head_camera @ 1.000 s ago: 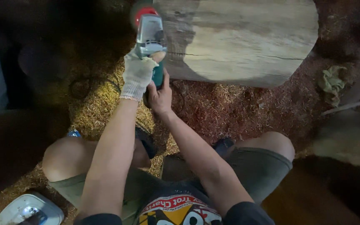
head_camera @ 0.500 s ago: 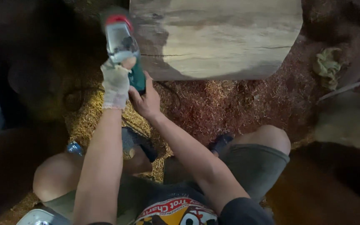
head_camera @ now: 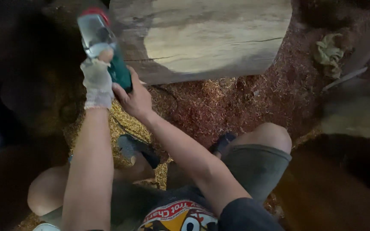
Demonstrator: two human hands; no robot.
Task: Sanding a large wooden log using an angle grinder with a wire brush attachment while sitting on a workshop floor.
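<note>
I hold a green and grey power grinder [head_camera: 100, 42] with a red top in both hands. My left hand [head_camera: 96, 81], in a white knit glove with an open fingertip, wraps the grey front of the tool. My bare right hand [head_camera: 133, 98] grips the green rear handle just below. The tool sits at the left end of a large pale wooden log [head_camera: 206, 36] lying on the ground. Whether the disc touches the wood is hidden.
Reddish and yellow wood shavings [head_camera: 219, 102] cover the ground in front of the log. A crumpled green rag [head_camera: 328, 53] lies at the right, near a slanted plank [head_camera: 356, 70]. My bent knees and sandals fill the lower view. A dark cable [head_camera: 168, 92] runs under the log.
Both hands and the grinder have shifted left in view, and the log's left end too, as my head turned. The white object at bottom left has almost left the frame.
</note>
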